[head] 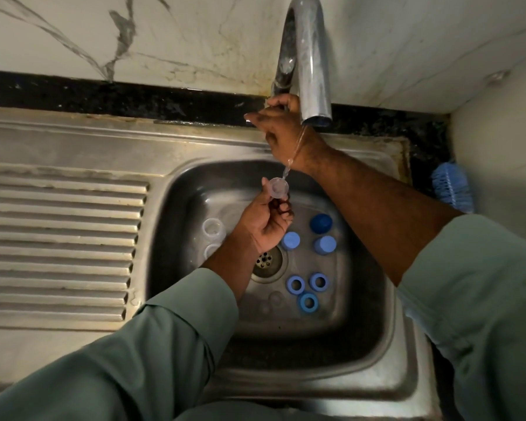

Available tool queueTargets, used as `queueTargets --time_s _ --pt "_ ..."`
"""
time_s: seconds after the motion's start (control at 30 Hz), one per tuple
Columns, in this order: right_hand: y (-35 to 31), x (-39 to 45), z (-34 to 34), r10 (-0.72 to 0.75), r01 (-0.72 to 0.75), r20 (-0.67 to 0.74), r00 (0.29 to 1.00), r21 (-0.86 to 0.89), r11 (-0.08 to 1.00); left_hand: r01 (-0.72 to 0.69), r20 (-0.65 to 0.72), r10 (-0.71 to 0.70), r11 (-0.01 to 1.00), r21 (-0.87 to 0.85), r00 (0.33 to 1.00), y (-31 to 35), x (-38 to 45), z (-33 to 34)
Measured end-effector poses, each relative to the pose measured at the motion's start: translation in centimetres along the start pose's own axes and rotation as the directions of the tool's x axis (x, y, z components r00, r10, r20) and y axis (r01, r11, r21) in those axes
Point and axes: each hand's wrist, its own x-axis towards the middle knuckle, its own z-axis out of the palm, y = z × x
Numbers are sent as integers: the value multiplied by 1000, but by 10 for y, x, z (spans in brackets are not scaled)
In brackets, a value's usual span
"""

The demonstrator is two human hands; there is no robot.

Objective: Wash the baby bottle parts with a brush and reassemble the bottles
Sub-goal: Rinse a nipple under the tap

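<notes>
Caps and rings in the sink — right of the drain.

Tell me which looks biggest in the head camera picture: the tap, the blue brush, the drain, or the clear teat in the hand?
1. Tap, but it sits nearest the camera, so that helps it look big.
2. Blue brush, partly hidden behind the right arm.
3. Drain.
4. Clear teat, held by the left hand.
</notes>
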Motion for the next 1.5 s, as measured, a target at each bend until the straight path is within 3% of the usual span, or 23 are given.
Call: queueTargets --time_s 0.17,0.4,0.8,0.97,1.17,1.5 --pt "1 -2 -1 -84 82 -5 996 -166 983 8 -74 -1 996 93 997 1 1 4" --pt "0 -4 0 -54 54 2 999 -173 983 30 -53 -29 999 22 998 4 0 7" --pt "-1 -4 3 27 -19 42 999 -177 984 -75 -1 75 996 -42 997 8 -2 11" --pt "-4 -6 -1 10 -1 52 999 -174 985 -125 3 125 990 60 992 11 1 8" --pt "-8 -9 -5 -17 23 39 999 -159 987 -179 -98 199 967 180 975 16 -5 3" --pt "-14 -11 -10 -3 16 59 998 -217 976 -292 -45 320 907 303 946 18 -8 0"
